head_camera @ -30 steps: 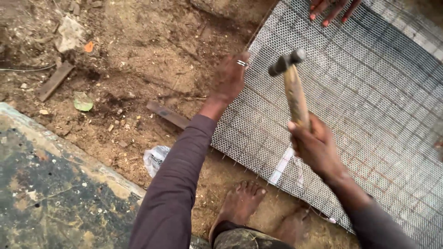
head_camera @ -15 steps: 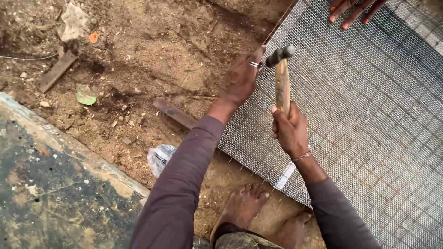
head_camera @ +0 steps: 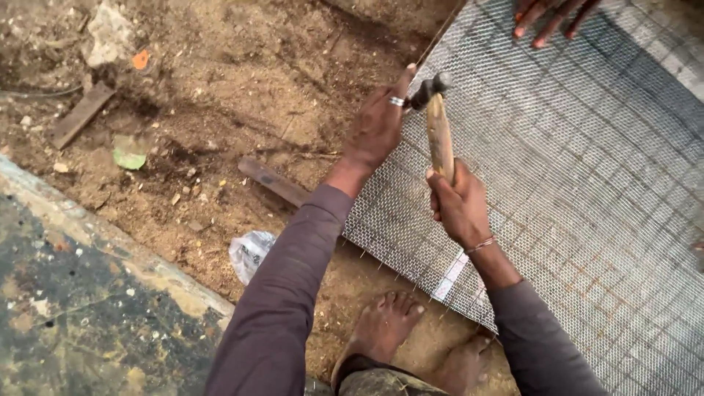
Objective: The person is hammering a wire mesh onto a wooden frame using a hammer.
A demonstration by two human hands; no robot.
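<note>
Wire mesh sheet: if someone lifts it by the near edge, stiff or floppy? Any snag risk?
The wire mesh sheet looks thin and finely woven, so it would probably sag and flex rather than hold flat. It is large, spreading past the picture, so likely awkward more than heavy. Wire ends poke out along its near edge, so it may well snag a sleeve or prick the left hand.

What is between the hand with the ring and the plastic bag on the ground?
In the head view, a dark wooden stick lies on the bare dirt between the left hand and the crumpled plastic bag. The hand's own sleeve also runs down that stretch.
</note>
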